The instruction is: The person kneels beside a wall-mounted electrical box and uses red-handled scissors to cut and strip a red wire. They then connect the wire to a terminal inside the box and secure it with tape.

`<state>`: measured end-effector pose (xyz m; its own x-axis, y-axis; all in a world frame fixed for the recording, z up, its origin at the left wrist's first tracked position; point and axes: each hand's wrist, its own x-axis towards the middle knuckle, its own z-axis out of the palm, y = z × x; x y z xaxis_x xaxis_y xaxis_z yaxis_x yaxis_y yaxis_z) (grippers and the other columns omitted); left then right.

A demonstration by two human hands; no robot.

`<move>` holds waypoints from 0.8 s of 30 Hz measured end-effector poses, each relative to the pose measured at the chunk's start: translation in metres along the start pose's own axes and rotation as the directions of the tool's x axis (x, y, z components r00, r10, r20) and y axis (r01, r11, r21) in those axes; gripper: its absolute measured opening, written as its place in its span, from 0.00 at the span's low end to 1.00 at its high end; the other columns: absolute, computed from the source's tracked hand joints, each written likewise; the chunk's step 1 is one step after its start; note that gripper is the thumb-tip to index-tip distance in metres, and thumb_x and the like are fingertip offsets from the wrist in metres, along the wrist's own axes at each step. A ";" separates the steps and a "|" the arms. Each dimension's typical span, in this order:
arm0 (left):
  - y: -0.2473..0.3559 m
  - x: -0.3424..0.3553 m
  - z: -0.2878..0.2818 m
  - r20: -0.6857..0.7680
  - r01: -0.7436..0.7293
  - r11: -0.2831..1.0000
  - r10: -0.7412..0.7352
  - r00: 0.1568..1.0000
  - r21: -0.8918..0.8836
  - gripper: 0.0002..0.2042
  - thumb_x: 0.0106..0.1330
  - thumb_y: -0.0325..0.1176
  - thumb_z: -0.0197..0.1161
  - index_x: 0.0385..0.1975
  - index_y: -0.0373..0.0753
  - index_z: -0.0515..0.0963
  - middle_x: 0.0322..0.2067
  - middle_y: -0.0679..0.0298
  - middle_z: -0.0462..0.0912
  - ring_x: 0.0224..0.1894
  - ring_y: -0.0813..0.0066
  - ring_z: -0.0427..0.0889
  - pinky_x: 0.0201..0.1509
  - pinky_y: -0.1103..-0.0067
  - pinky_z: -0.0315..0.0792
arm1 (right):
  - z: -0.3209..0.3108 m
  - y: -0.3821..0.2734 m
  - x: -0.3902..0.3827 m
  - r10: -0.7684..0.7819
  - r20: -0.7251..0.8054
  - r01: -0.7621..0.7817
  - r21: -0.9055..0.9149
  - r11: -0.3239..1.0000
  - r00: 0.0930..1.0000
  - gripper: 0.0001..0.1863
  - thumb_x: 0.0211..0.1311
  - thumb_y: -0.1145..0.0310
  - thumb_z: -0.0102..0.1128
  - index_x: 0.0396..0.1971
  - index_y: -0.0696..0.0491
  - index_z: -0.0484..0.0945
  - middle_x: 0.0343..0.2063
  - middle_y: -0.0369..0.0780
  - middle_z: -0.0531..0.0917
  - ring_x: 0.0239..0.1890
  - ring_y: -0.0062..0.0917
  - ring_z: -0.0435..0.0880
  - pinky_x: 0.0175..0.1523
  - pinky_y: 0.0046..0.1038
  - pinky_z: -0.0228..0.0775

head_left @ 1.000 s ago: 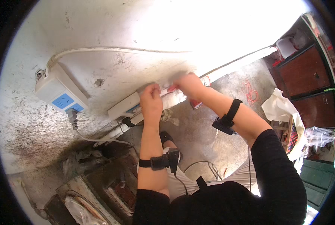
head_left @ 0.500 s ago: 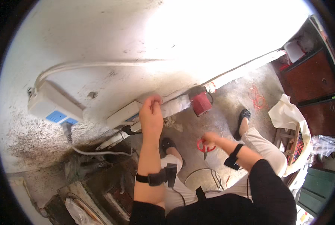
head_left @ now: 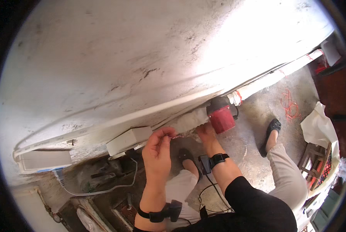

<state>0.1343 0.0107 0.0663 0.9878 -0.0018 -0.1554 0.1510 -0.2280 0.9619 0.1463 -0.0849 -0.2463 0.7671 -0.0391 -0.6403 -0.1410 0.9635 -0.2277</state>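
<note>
Head view: you look down along a big white wall (head_left: 149, 58), and both your arms come up from the bottom of the picture.

Your left hand (head_left: 157, 152) is up near the wall. Its fingers are bent and pinched together at the tips, and they hold a thin red string (head_left: 174, 136). The grip is almost closed, with just the little string in it. The string runs from your fingertips toward your other hand.

Your right hand (head_left: 206, 132) is just beside it, pressed up under a white wrapped pipe (head_left: 192, 119) that runs along the bottom of the wall. The fingers curl against the wrapping, but you cannot tell how tight they close, because they are tucked under the pipe.

Right next to that hand sits a round red pump (head_left: 221, 117) with a dark top. It is joined to the pipe, which goes on up and to the right along the wall.

To the left of your left hand, a small white box (head_left: 129, 140) is stuck on the wall. Farther left is a bigger white box (head_left: 45, 160), and a white cable (head_left: 99, 189) hangs down from it in a loop.

Each wrist has a black band (head_left: 218, 158) on it.

Below, your feet in black shoes (head_left: 272, 127) stand on the grey floor (head_left: 250, 135). A white bag (head_left: 320, 129) lies on the right.
</note>
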 end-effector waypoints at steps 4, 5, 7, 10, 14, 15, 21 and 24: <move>-0.002 -0.001 0.003 -0.018 0.034 0.997 -0.035 0.999 -0.065 0.10 0.65 0.22 0.47 0.41 0.31 0.74 0.37 0.62 0.79 0.40 0.76 0.76 0.48 0.81 0.67 | 0.008 -0.003 0.001 -0.050 -0.020 0.050 -0.020 0.999 0.999 0.14 0.55 0.70 0.53 0.43 0.54 0.73 0.39 0.42 0.79 0.39 0.30 0.79 0.46 0.33 0.72; -0.003 -0.001 0.004 -0.020 0.043 0.997 -0.045 0.999 -0.063 0.10 0.65 0.22 0.47 0.41 0.30 0.74 0.38 0.61 0.79 0.40 0.76 0.76 0.48 0.81 0.67 | 0.007 -0.002 0.000 -0.060 -0.028 0.059 -0.040 0.997 0.998 0.15 0.55 0.70 0.53 0.43 0.54 0.73 0.39 0.42 0.79 0.39 0.30 0.79 0.46 0.33 0.72; -0.004 0.000 0.004 -0.022 0.044 0.998 -0.045 0.999 -0.049 0.10 0.65 0.22 0.47 0.41 0.30 0.74 0.38 0.61 0.79 0.40 0.76 0.76 0.48 0.81 0.68 | 0.003 -0.001 -0.003 -0.077 -0.049 0.071 -0.110 0.991 0.996 0.15 0.55 0.71 0.52 0.44 0.54 0.72 0.40 0.42 0.78 0.40 0.30 0.79 0.46 0.33 0.72; -0.003 0.001 0.004 -0.022 0.026 0.999 -0.027 0.999 -0.030 0.09 0.65 0.22 0.47 0.41 0.30 0.74 0.38 0.61 0.79 0.40 0.76 0.76 0.48 0.81 0.68 | -0.001 0.008 -0.011 -0.094 -0.081 0.071 -0.256 0.964 0.992 0.16 0.56 0.72 0.51 0.46 0.53 0.71 0.41 0.42 0.78 0.40 0.30 0.79 0.45 0.32 0.73; -0.001 -0.001 0.006 -0.028 -0.022 0.999 0.021 0.999 -0.036 0.09 0.65 0.22 0.48 0.41 0.30 0.73 0.37 0.62 0.78 0.41 0.77 0.75 0.50 0.82 0.67 | 0.004 0.024 -0.022 -0.074 -0.060 0.065 -0.140 0.988 0.995 0.17 0.56 0.73 0.50 0.48 0.53 0.69 0.42 0.42 0.77 0.41 0.29 0.78 0.45 0.32 0.73; -0.001 -0.002 0.006 -0.027 -0.042 0.999 0.041 0.999 -0.033 0.08 0.66 0.22 0.48 0.42 0.30 0.72 0.37 0.63 0.77 0.41 0.78 0.75 0.51 0.82 0.67 | 0.007 0.026 -0.024 -0.066 0.034 0.066 0.011 0.998 0.997 0.16 0.57 0.73 0.49 0.47 0.52 0.70 0.42 0.41 0.77 0.42 0.29 0.78 0.46 0.32 0.73; 0.001 -0.002 0.007 -0.031 -0.048 0.997 0.046 0.998 -0.055 0.09 0.65 0.23 0.48 0.42 0.30 0.73 0.39 0.60 0.78 0.41 0.75 0.76 0.49 0.79 0.68 | 0.023 0.014 -0.018 0.056 0.127 -0.079 0.189 0.979 0.990 0.15 0.64 0.64 0.46 0.48 0.51 0.70 0.45 0.36 0.77 0.48 0.26 0.75 0.52 0.33 0.70; 0.000 -0.002 0.008 -0.024 -0.029 0.998 0.027 0.999 -0.051 0.09 0.65 0.23 0.48 0.42 0.29 0.73 0.39 0.60 0.78 0.41 0.75 0.76 0.49 0.79 0.69 | 0.028 0.010 -0.016 0.060 0.158 -0.103 0.282 0.954 0.986 0.15 0.64 0.60 0.47 0.47 0.50 0.70 0.44 0.33 0.77 0.46 0.25 0.77 0.50 0.32 0.70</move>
<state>0.1318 0.0025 0.0647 0.9922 0.0158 -0.1234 0.1242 -0.1783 0.9761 0.1498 -0.0675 -0.2178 0.8462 0.0614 -0.5292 -0.0375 0.9977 0.0557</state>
